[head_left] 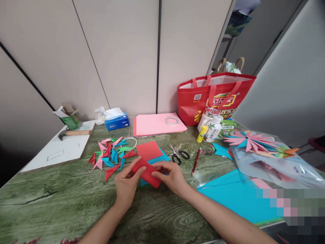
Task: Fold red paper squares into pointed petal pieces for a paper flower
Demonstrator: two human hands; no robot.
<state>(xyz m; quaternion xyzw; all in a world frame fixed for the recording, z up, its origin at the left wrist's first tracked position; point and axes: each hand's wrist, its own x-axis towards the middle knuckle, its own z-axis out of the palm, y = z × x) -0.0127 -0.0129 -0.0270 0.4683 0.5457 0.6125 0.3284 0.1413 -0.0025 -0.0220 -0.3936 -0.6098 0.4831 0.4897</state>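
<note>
Between my two hands is a piece of red paper [146,172], folded into a narrow rectangle and tilted. My left hand [129,179] pinches its left end, thumb on top. At the other end, the thumb and fingers of my right hand [170,176] press on the paper. Just behind it lie a flat red sheet [149,151] and blue sheets [163,156] on the table. A heap of folded paper pieces [108,154] in red, pink, blue and green is to the left. Scissors [179,154] with black handles lie to the right, blades slightly apart.
A dark red pen [196,162] and a yellow glue stick [202,134] are on the right, near a white jar [213,128]. Pink paper [154,124], a tissue box [116,122] and a red bag [189,101] stand along the back. A hammer [76,133] rests on a white board [56,152].
</note>
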